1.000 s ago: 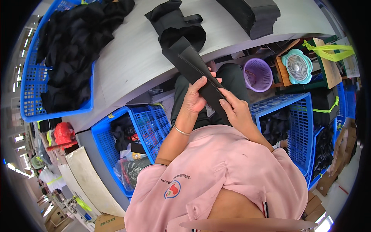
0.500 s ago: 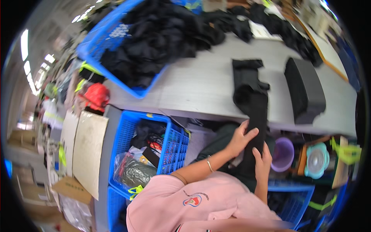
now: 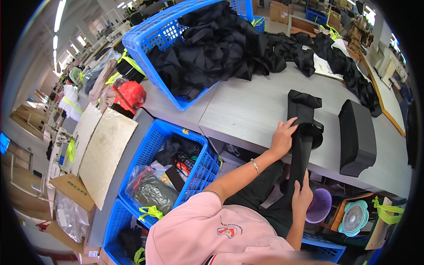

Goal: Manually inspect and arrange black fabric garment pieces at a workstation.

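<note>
A long black fabric strip (image 3: 301,152) runs from the grey table over its near edge toward my lap. Its far end lies on the tabletop, folded and looped. My left hand (image 3: 282,138) touches the strip's left side near the loop, its fingers stretched out and apart. Lower down, my right hand (image 3: 302,196) grips the hanging near end between thumb and fingers. To the right on the table stands a neat black stack of what looks like folded fabric (image 3: 357,139).
A blue basket (image 3: 179,104) heaped with black fabric pieces (image 3: 212,48) tips over the table (image 3: 247,101) at far left. Another blue basket (image 3: 201,172) with bags sits below left. Under the table are a purple basket (image 3: 320,206) and a small turquoise fan (image 3: 353,218).
My left hand has left its place beside my right hand and reached farther along the strip, its fingers spreading. My right hand still holds the near end. The whole view has shifted.
</note>
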`<action>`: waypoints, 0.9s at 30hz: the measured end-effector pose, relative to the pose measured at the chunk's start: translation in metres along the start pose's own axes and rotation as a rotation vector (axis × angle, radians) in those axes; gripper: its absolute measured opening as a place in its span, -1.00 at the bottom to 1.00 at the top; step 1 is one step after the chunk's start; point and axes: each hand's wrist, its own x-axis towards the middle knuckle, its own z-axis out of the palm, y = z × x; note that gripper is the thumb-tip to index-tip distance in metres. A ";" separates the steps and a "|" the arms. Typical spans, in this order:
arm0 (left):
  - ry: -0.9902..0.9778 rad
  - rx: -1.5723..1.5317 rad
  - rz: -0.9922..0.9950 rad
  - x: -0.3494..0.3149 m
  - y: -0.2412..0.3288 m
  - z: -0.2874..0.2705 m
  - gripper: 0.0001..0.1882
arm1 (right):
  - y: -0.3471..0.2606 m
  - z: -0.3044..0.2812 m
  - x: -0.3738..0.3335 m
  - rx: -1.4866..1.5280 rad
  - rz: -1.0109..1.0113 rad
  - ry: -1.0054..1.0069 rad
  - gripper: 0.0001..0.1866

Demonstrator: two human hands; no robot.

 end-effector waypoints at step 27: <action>-0.169 -0.179 0.286 -0.097 0.053 -0.059 -0.71 | 0.012 0.038 0.036 -0.246 -0.332 0.325 -0.75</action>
